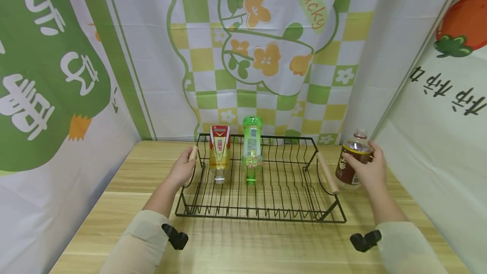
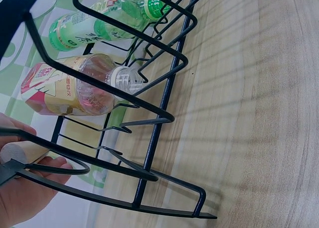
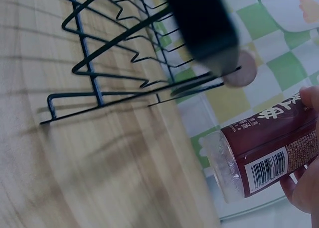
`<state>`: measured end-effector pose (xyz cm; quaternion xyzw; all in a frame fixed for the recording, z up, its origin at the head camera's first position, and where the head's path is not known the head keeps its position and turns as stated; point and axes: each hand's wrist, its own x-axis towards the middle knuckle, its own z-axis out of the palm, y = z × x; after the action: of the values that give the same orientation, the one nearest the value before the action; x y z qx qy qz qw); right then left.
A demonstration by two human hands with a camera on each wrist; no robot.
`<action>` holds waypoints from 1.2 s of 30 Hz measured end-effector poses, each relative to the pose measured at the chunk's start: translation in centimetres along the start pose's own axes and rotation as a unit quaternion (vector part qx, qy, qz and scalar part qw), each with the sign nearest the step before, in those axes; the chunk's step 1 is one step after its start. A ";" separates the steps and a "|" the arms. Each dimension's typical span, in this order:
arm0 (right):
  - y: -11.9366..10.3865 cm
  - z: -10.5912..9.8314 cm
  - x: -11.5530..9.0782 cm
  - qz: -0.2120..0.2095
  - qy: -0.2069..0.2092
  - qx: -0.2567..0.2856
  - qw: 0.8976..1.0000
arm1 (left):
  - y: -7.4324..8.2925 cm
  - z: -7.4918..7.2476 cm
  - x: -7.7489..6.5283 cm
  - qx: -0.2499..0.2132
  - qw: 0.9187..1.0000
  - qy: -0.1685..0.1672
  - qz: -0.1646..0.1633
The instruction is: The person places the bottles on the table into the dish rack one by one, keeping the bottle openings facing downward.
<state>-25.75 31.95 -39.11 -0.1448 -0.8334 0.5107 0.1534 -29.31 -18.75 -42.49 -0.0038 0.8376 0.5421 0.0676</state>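
Observation:
My left hand (image 1: 181, 170) grips the wooden handle (image 1: 194, 152) at the left end of a black wire dish rack (image 1: 262, 218). In the left wrist view, those fingers (image 2: 56, 169) curl round the handle. To the right of the rack, my right hand (image 1: 373, 173) holds a clear plastic bottle with a dark brown label (image 1: 348, 167), its neck upward and its base low over the table. Two bottles stand neck-down in the rack: a clear one with a red and yellow label (image 1: 220, 149) and a green one with a green cap (image 1: 253, 145).
A second wooden handle (image 1: 327, 173) is at the rack's right end, between the rack and the brown-labelled bottle. Rack and bottles are on a light wooden table (image 1: 228, 248). Printed cloth (image 1: 205, 3) hangs behind the table and along both sides.

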 end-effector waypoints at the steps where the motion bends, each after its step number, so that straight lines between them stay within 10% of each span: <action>1: -0.2 0.0 0.0 -0.005 -0.001 -0.004 1.000 | 0.0 0.0 0.0 -0.001 1.000 0.000 0.000; 36: -7.9 2.2 -1.5 -0.077 -0.069 0.047 0.994 | 0.1 0.0 0.0 0.002 1.000 -0.001 0.003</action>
<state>-25.93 26.17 -33.18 -0.0374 -0.8257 0.5449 0.1413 -29.29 -18.75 -42.42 -0.0005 0.8384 0.5409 0.0669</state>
